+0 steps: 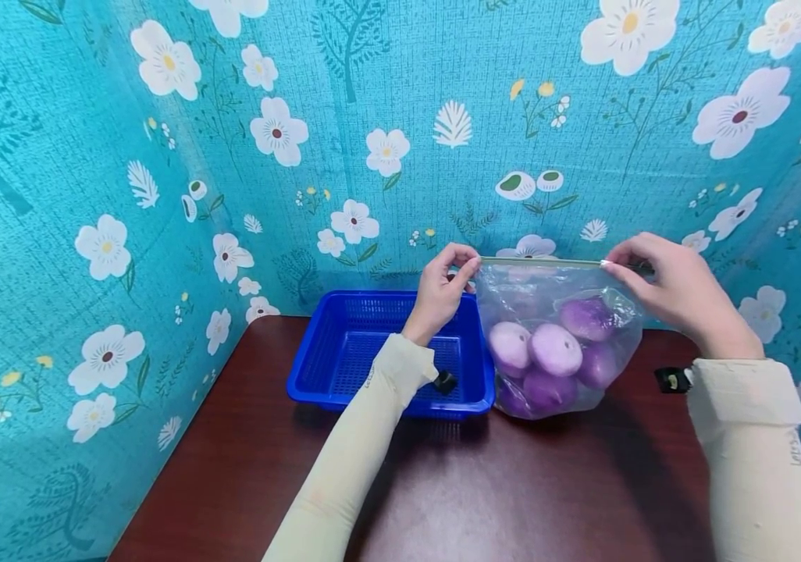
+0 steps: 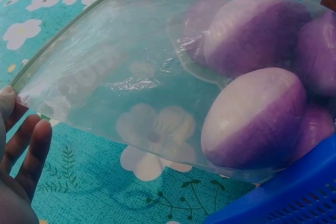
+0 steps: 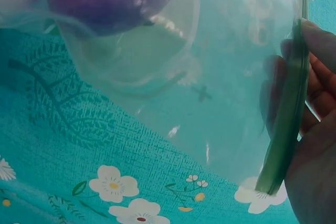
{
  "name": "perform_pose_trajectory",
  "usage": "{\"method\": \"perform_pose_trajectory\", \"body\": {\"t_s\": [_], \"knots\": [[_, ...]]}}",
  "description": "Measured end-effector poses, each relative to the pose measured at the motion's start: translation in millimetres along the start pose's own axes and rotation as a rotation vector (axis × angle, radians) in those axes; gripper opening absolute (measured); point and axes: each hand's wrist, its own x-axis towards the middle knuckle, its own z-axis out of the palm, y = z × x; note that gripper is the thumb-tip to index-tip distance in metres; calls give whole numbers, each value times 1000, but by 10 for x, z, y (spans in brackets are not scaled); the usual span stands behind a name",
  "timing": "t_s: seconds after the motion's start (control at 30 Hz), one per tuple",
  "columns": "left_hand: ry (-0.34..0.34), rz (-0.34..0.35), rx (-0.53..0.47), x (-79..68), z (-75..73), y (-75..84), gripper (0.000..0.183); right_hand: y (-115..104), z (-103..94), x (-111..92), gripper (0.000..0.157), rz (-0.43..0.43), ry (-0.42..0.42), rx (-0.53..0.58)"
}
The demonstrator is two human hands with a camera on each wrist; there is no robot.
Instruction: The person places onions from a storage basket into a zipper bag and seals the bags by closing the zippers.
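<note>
A clear zip bag point(image 1: 513, 293) with a green zip strip point(image 3: 286, 119) hangs upright between my hands, mouth edge at the top. Several purple-and-white turnips point(image 1: 557, 350) fill its lower half; in the left wrist view, one turnip point(image 2: 254, 119) presses against the plastic near the basket's rim. My left hand point(image 1: 440, 289) pinches the left top corner between thumb and forefinger, its other fingers loose. At the other end of the strip, my right hand point(image 1: 678, 285) pinches the top edge, with fingers behind the plastic in the right wrist view.
A blue plastic basket point(image 1: 302, 375) with slotted sides stands left of the bag, under my left forearm. Both rest at the back of a dark brown table point(image 1: 513, 484). Flowered teal cloth point(image 1: 386, 86) hangs behind and on both sides. Small black devices point(image 1: 673, 380) sit at the wrists.
</note>
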Motion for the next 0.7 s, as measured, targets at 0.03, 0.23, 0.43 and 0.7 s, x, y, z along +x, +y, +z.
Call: {"method": "perform_pose_trajectory", "body": {"t_s": [0.03,0.23,0.43,0.7], "knots": [[2,1,-2,0,-1,-2,15,7,-6,-7,16,-2,7,-1],[9,9,7,1,-5,-16,14,53,-41,-37,16,1,29,-15],[12,-1,18,-1,-11,-11,13,96,-68,-58,17,9,24,-29],[7,4,31,4,-42,2,14,144,-93,-91,21,44,14,-38]]}}
